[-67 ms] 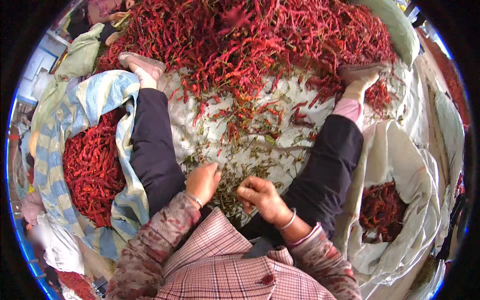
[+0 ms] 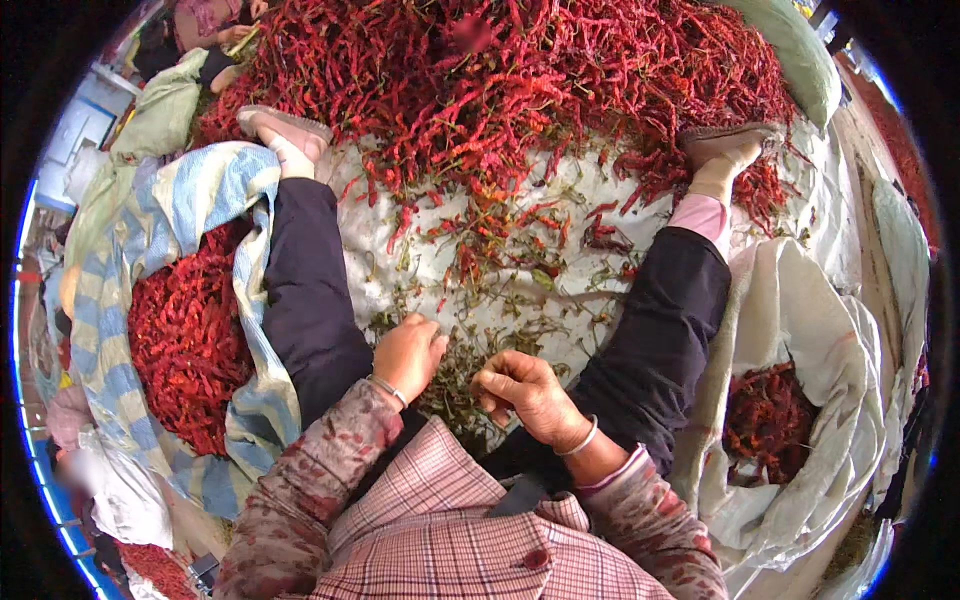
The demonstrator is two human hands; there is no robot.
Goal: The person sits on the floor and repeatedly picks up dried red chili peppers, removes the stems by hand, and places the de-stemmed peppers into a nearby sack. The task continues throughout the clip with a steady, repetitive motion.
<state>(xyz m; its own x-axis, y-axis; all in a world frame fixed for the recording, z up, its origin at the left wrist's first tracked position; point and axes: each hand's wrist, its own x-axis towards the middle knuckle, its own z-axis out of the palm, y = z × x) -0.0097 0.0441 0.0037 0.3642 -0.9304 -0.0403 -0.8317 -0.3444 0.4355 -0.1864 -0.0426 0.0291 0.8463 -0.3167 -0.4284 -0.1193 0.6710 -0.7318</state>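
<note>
My left hand is closed, with its fingers curled out of sight. Facing it, a short gap away, my right hand is closed with thumb and forefinger bent together. Whatever either hand grips is hidden or too small to make out. Beneath and between them lie loose green-brown chili stems on a pale sheet. Scattered dried red chilies lie farther out, in front of a large heap of red chilies.
On the left, a blue-and-white striped sack holds many red chilies. At right, an open white sack contains darker chilies. My outstretched legs flank the sheet. Another person's hand shows at the far left.
My left hand has turned slightly, its fingers curling closer. The right hand has barely shifted. The chilies and sacks look the same.
</note>
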